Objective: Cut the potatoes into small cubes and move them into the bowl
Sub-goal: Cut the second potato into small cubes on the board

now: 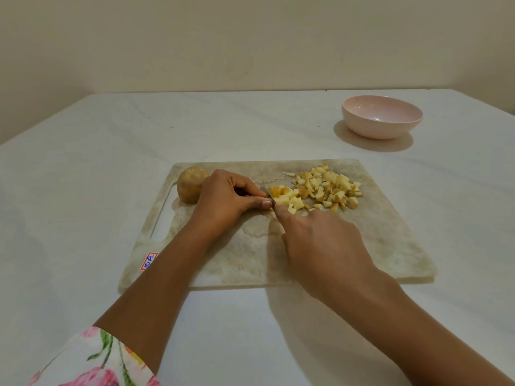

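Observation:
A worn white cutting board (376,240) lies in the middle of the table. On its far right lies a heap of small potato cubes (331,188). Freshly cut pieces (288,199) lie just right of a knife blade (269,198). My right hand (323,243) grips the knife, index finger along the blade's back; the handle is hidden under the hand. My left hand (227,200) is curled just left of the blade over a potato piece, which is mostly hidden beneath its fingers. A whole unpeeled potato (189,185) sits at the board's far left. The pink bowl (381,117) stands empty at the back right.
The board has a slot handle (163,215) on its left side and a small label (148,261) near its front left corner. A white cloth covers the table (83,176), and a plain wall runs behind it.

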